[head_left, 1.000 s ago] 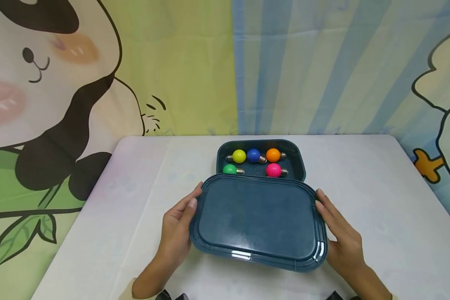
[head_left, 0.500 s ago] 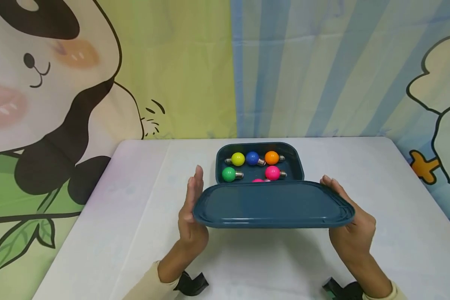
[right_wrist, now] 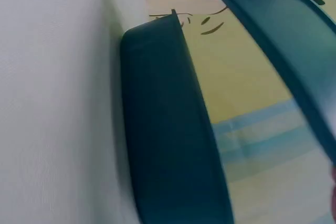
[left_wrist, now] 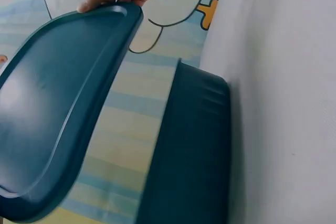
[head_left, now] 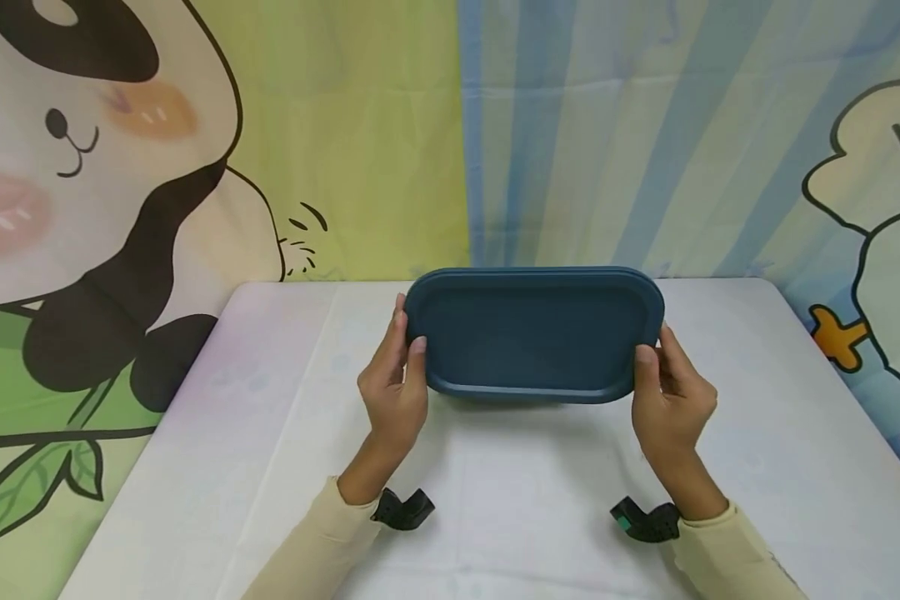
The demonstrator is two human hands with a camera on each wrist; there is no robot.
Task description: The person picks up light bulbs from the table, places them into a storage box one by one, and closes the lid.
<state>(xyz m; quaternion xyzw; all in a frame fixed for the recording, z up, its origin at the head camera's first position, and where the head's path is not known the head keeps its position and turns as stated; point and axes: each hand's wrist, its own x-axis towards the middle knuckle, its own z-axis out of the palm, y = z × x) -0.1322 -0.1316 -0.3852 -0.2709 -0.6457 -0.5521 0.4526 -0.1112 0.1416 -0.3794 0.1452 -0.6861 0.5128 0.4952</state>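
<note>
A dark teal lid (head_left: 532, 337) is held up between both hands, tilted above the box. My left hand (head_left: 397, 387) grips its left edge, thumb on the near face and fingers along the side. On the other edge my right hand (head_left: 671, 396) pinches the lid the same way. Beneath it stands the matching teal box (left_wrist: 191, 145) on the table, apart from the lid in both wrist views; the right wrist view also shows the box wall (right_wrist: 163, 124). From the head view the lid hides the box and the coloured bulbs inside.
A white-covered table (head_left: 510, 492) reaches back to a printed cloth backdrop (head_left: 375, 150) with a panda on the left. Black wrist-worn devices sit at both cuffs, such as the one at the left wrist (head_left: 403, 508).
Both hands have moved the lid away from me and up over the box, turning it over so its other face shows. The bulbs, visible before, are now covered from the head view.
</note>
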